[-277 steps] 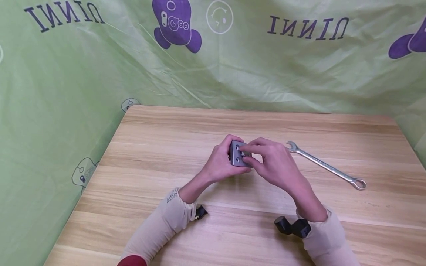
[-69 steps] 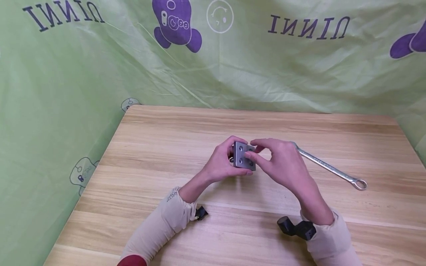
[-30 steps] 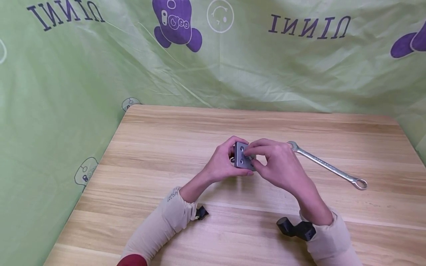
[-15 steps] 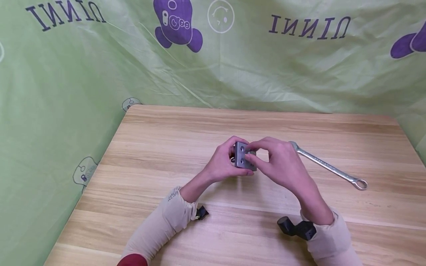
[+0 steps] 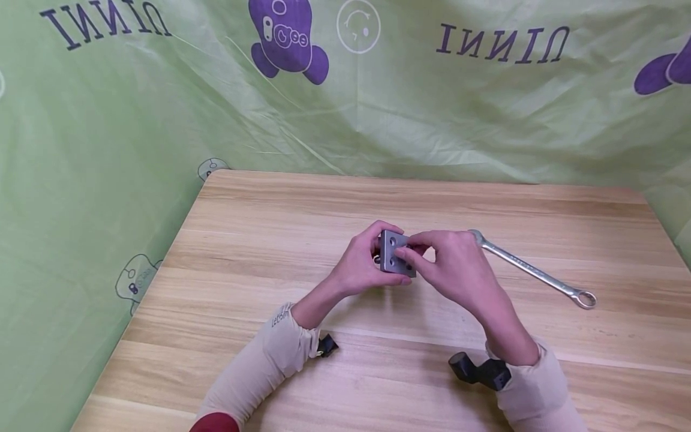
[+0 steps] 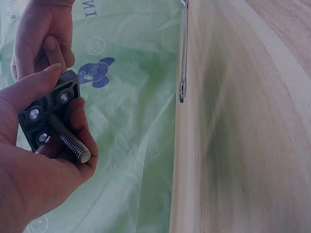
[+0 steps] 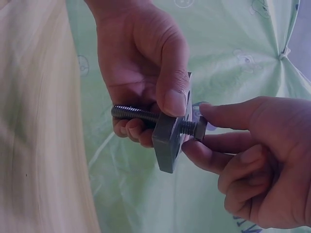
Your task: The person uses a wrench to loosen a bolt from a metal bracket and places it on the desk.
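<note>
My left hand (image 5: 356, 264) grips a small grey square plate (image 5: 387, 252) by its edges above the table, its face with several holes turned toward my right hand. In the left wrist view the plate's back is dark and ribbed, with metal-lined holes. A long threaded bolt (image 6: 70, 138) passes through its middle and sticks out between the left hand's fingers. On the other side, in the right wrist view, a short stretch of thread shows between plate and hex bolt head (image 7: 200, 129). My right hand (image 5: 461, 264) pinches that head between thumb and fingers, the other fingers curled.
A combination wrench (image 5: 531, 270) lies slanted on the wooden table (image 5: 270, 240), right of the hands. A green printed sheet (image 5: 405, 120) hangs behind and at the left. Black wrist cameras (image 5: 480, 371) are strapped at both sleeves.
My right fingers have shifted repeatedly around the bolt head, reaching over and drawing back. The plate in my left hand has moved slightly right since the oldest frame. The wrench has stayed put.
</note>
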`<state>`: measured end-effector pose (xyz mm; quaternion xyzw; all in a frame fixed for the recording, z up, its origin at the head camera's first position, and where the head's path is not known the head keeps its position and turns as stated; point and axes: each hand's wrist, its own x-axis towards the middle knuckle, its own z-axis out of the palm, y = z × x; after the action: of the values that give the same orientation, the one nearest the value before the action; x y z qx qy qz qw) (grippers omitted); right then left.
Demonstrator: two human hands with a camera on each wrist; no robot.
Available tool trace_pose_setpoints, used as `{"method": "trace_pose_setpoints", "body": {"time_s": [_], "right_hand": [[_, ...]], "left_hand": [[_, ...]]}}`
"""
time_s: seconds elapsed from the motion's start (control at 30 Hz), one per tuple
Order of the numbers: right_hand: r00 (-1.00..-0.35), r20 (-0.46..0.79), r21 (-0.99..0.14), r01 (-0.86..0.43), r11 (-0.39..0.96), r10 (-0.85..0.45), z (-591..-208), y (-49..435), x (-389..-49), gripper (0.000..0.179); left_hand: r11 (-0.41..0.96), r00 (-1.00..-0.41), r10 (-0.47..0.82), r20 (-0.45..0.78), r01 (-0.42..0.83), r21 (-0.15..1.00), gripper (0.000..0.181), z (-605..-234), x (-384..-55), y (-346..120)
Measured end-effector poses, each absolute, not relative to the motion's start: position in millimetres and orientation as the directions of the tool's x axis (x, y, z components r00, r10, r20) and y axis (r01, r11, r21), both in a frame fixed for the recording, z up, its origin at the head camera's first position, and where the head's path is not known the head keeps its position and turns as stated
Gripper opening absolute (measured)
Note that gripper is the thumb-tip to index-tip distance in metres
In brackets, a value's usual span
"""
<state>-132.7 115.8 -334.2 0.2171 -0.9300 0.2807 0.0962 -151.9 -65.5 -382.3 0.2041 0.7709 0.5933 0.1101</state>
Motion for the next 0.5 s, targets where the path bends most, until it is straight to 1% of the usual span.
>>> {"method": "trace_pose_setpoints", "body": {"time_s": [0.2, 0.5], "right_hand": [[-0.837, 0.373, -0.434, -0.539, 0.722, -0.401, -336.0, 117.6, -132.4, 0.013], [-0.776, 0.436, -0.415, -0.623, 0.662, -0.456, -336.9, 119.3, -132.3, 0.020]], "left_hand": [[0.196, -0.890, 0.449, 0.084, 0.190, 0.962, 0.069, -383.4, -152.5, -65.1], [0.185, -0.886, 0.454, 0.094, 0.196, 0.963, 0.069, -383.3, -152.6, -65.3]]}}
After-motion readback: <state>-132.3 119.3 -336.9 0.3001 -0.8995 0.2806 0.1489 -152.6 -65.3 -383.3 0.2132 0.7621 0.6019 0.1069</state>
